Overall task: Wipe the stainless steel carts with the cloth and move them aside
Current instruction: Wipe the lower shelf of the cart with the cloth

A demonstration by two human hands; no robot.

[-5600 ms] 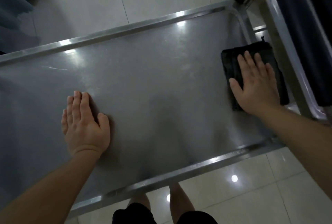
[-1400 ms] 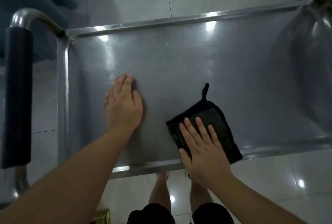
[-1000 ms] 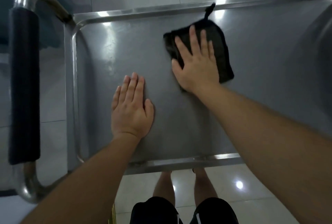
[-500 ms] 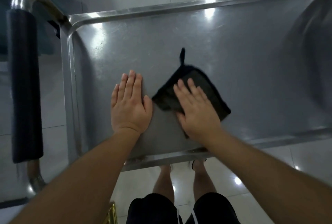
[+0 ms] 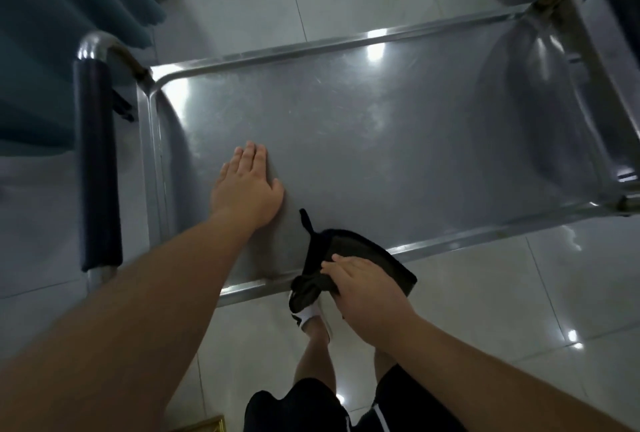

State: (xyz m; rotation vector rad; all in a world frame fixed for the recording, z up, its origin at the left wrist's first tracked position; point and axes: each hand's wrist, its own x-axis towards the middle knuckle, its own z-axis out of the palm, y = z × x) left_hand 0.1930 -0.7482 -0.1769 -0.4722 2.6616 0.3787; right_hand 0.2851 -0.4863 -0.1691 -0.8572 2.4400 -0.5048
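One steel cart stood on a pale tiled floor. The left hand lay flat on its top; the right hand gripped one dark cloth at the cart's near rim. Blue curtains hung far left.

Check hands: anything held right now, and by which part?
Right hand grips the dark cloth at its near end, over the cart's front rim. Left hand rests flat on the cart, holding nothing.
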